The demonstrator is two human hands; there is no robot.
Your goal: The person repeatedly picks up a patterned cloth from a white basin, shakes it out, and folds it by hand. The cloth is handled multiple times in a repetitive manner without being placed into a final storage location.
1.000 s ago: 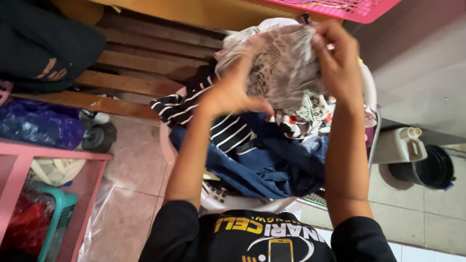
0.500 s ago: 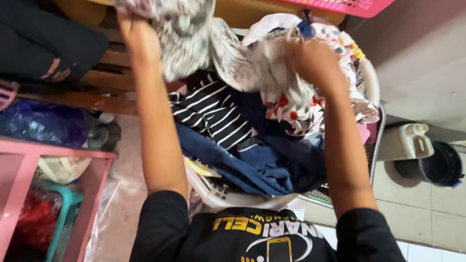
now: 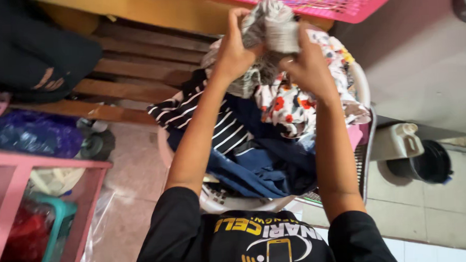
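Note:
My left hand point(image 3: 234, 49) and my right hand point(image 3: 306, 65) both grip a grey patterned garment point(image 3: 268, 27), bunched up between them above a white laundry basket point(image 3: 359, 81). The basket is heaped with clothes: a black-and-white striped top point(image 3: 212, 124), a white floral cloth point(image 3: 287, 105) and dark blue fabric point(image 3: 263, 169). Part of the grey garment hangs down onto the pile below my left hand.
A pink mesh basket point(image 3: 332, 1) sits above on a yellow surface. A wooden slatted bench point(image 3: 131, 72) holds dark clothes point(image 3: 30, 56) at left. A pink rack point(image 3: 15, 172) stands at lower left. A black bucket point(image 3: 425, 164) and a white jug point(image 3: 396, 139) stand on the tiled floor at right.
My hands were spread apart with the garment stretched wide, left arm raised high. Now they have come together and the garment is bunched between them.

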